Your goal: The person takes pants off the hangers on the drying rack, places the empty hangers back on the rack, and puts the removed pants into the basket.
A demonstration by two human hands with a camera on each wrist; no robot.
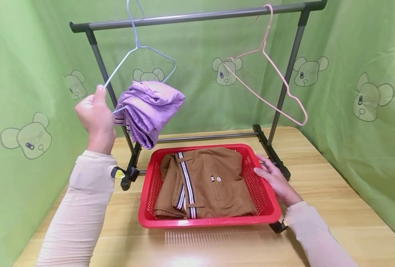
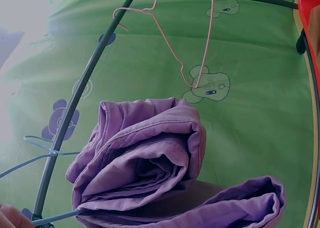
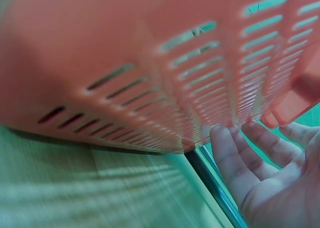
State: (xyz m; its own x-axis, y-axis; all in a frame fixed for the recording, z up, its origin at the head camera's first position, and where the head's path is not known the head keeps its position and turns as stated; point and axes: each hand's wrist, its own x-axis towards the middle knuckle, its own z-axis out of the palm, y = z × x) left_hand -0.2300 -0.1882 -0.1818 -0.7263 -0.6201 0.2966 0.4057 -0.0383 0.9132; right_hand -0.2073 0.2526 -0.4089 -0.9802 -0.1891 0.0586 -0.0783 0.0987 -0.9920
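My left hand grips the lower left corner of a blue wire hanger, thumb pointing up along the wire. A folded purple garment, apparently trousers with a striped waistband, hangs over the hanger's bottom bar. Its rolled folds show close up in the left wrist view. On the right, my right hand touches the right side of a red plastic basket. The right wrist view shows its fingers fairly straight against the slotted wall. Folded brown trousers with a striped waistband lie in the basket.
A grey clothes rack stands behind the basket on the wooden table. From its bar hangs a pink hanger with no garment on it. Green fabric printed with mouse faces encloses the table at the back and sides.
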